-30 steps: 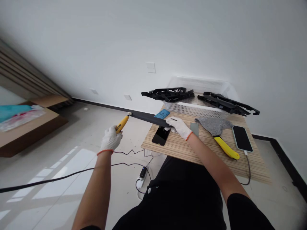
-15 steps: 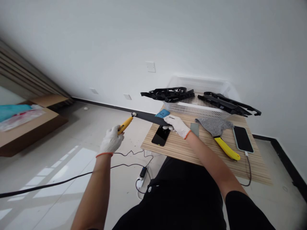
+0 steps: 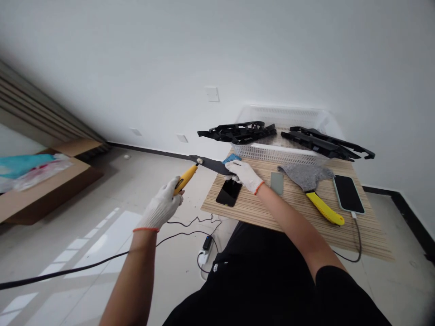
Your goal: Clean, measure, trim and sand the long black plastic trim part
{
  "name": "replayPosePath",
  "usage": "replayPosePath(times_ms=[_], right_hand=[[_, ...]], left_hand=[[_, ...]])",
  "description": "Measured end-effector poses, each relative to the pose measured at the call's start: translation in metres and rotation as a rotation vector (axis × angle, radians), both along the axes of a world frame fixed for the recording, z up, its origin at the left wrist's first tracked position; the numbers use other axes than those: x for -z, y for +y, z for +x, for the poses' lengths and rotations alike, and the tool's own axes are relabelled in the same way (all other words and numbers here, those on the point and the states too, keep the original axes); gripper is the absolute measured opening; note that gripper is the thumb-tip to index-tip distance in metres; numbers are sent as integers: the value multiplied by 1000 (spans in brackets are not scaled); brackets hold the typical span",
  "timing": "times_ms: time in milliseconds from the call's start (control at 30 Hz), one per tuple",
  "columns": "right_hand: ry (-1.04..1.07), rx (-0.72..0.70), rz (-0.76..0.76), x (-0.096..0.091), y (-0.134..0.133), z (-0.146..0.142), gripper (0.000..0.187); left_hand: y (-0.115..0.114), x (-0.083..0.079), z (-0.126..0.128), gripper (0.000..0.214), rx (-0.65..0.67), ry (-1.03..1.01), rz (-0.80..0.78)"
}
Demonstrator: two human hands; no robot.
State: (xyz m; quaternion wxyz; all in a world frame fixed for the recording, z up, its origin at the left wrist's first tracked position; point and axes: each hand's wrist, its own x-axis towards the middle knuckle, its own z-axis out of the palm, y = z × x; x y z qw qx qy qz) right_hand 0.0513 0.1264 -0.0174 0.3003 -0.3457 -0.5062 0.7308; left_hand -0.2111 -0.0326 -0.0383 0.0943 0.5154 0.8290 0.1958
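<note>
My left hand (image 3: 161, 206), in a white glove, grips a yellow-handled tool (image 3: 186, 178) whose pale tip touches the free end of a long black plastic strip (image 3: 211, 165). That strip juts out past the left edge of the small wooden table (image 3: 299, 217). My right hand (image 3: 243, 174), also gloved, is closed on the strip's other end at the table's back left corner, over a black phone (image 3: 229, 192) and beside a blue pad (image 3: 232, 157).
A white basket (image 3: 282, 151) at the back carries black plastic parts (image 3: 238, 132). A grey glove (image 3: 306, 174), a yellow knife (image 3: 326, 210), a grey block (image 3: 277, 182) and a charging phone (image 3: 348, 194) lie on the table. Cables (image 3: 102, 260) cross the floor; a cardboard box (image 3: 44, 185) stands left.
The tool's tip has slid along the black strip toward the table, and my left hand followed it right. Less of the strip sticks out. My right hand stayed on it.
</note>
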Motion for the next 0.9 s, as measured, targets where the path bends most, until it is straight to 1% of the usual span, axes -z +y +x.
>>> replayPosePath(times_ms=[200, 333, 433, 600, 733, 900], right_hand=[[27, 12, 11, 7, -2, -4, 21], [41, 12, 14, 10, -4, -10, 24], [47, 10, 17, 10, -3, -14, 28], [38, 11, 33, 12, -2, -21, 22], [31, 6, 43, 14, -9, -25, 19], [29, -9, 31, 9, -20, -26, 24]], left_hand=[[-18, -24, 26, 75, 40, -9, -32], [-29, -32, 39, 77, 78, -48, 2], [-34, -31, 43, 77, 97, -64, 18], [-38, -27, 44, 78, 154, -79, 46], [-31, -25, 42, 78, 140, -60, 52], [-17, -17, 30, 71, 67, 29, 28]])
